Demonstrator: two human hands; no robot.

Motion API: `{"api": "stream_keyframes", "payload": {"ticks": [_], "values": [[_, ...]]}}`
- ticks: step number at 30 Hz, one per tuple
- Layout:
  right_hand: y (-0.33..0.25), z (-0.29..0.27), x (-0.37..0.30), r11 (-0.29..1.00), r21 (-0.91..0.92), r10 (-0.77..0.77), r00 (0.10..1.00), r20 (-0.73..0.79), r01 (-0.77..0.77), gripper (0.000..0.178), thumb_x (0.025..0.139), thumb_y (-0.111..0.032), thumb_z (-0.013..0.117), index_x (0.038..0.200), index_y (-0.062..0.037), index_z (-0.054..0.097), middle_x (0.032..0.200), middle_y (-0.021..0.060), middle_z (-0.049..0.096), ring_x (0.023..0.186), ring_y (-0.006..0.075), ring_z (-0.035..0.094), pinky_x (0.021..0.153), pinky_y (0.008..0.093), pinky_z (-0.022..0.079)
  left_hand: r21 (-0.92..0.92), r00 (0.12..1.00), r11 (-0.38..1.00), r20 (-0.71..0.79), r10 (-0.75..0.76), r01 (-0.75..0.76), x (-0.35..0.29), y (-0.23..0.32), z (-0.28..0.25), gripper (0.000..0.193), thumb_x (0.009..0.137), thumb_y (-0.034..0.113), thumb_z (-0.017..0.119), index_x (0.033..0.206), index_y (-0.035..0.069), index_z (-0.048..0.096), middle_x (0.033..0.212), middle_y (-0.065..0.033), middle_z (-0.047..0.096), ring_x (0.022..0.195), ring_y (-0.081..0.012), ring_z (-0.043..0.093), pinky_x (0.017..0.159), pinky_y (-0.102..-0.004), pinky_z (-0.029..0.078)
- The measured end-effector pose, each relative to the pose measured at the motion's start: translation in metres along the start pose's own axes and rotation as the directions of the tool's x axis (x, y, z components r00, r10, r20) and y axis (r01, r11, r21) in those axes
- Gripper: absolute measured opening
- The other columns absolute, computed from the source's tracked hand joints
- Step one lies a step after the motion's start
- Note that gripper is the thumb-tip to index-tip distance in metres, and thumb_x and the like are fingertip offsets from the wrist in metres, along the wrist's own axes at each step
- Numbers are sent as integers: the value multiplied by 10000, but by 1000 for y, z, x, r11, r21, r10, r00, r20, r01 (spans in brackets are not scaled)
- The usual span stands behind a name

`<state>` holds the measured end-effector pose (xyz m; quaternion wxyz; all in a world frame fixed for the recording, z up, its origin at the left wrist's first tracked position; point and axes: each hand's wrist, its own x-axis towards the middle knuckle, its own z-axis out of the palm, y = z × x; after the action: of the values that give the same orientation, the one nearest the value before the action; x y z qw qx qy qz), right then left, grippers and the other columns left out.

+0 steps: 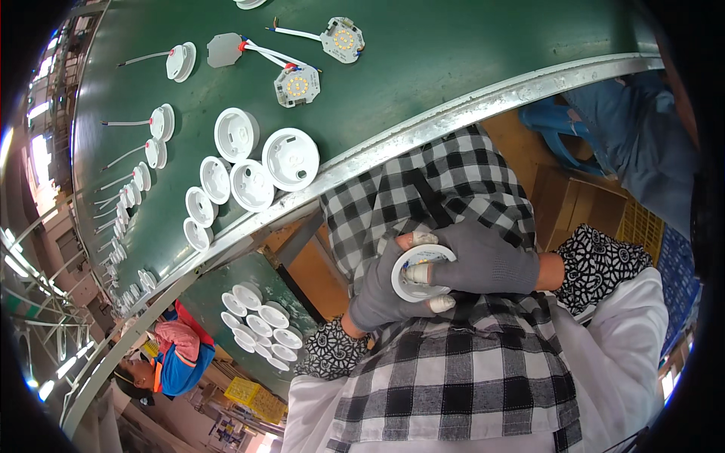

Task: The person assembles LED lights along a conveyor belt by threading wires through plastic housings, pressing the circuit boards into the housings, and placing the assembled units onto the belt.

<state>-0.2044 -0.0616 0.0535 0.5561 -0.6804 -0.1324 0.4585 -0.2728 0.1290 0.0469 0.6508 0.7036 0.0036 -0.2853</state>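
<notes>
Both my hands wear grey gloves with bare fingers, some fingertips wrapped in white tape. Over my lap they grip a round white lamp housing (pixel 440 254), its hollow side facing up. My left hand (pixel 377 291) cups it from the left and below. From the right, my right hand (pixel 483 260) holds it too, with a taped finger pressed into the hollow. Part of a board with small yellow LEDs shows inside; the fingers cover the rest. Closest on the green table are several empty white housings (pixel 291 160) grouped at its metal edge.
Octagonal LED boards (pixel 343 40) with white wires lie farther up the green table (pixel 423 45). White lamps with wire tails (pixel 161 122) run in a row along its left. A lower table at left bears white round parts (pixel 259 325). Another person (pixel 181 351) is beyond; a blue stool (pixel 559 128) stands right.
</notes>
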Motion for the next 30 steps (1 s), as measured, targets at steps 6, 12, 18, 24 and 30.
{"api": "stream_keyframes", "payload": {"ticks": [6, 12, 18, 24, 30], "values": [[-6, -10, -2, 999, -26, 28, 998, 55, -26, 393, 786, -353, 623, 1058, -72, 668, 902, 153, 689, 825, 281, 677, 772, 357, 518, 167, 995, 983, 68, 71, -82, 8, 15, -3, 827, 659, 282, 867, 1281, 20, 389, 1164, -101, 582, 1068, -197, 601, 922, -319, 490], [-18, -30, 12, 996, -4, -88, 990, 106, 89, 410, 842, -367, 636, 1103, -50, 652, 866, 134, 697, 753, 231, 682, 730, 329, 520, 130, 995, 987, 43, 93, -98, 24, 31, -12, 852, 674, 325, 846, 1326, 31, 382, 1138, -146, 603, 968, -255, 642, 883, -335, 520], [-83, -114, 16, 942, -145, -336, 874, -350, 303, 316, 786, -202, 644, 1059, -42, 647, 851, 106, 678, 760, 167, 665, 662, 292, 511, 564, 796, 812, -416, 439, -153, 2, 102, -64, 857, 627, 265, 861, 1279, 14, 365, 1166, -150, 423, 1116, -274, 478, 918, -388, 433], [-64, -229, 93, 38, -951, -900, 403, -165, -305, 359, 706, -45, 619, 1059, -111, 623, 833, 67, 508, 802, 251, 543, 678, 367, 437, 817, 791, 575, -316, 524, -55, 16, 151, -112, 431, 768, 152, 703, 1140, 22, 526, 1027, -141, 520, 930, -321, 518, 823, -394, 434], [-89, -205, 104, 222, -860, -800, 419, -430, -459, 509, 718, -100, 644, 1208, -130, 512, 982, 120, 489, 961, 291, 497, 810, 396, 412, 959, 806, 228, -1, 592, -166, 115, 167, -166, 287, 773, 177, 640, 1048, 104, 599, 1015, -66, 547, 995, -274, 515, 854, -394, 439]]}}
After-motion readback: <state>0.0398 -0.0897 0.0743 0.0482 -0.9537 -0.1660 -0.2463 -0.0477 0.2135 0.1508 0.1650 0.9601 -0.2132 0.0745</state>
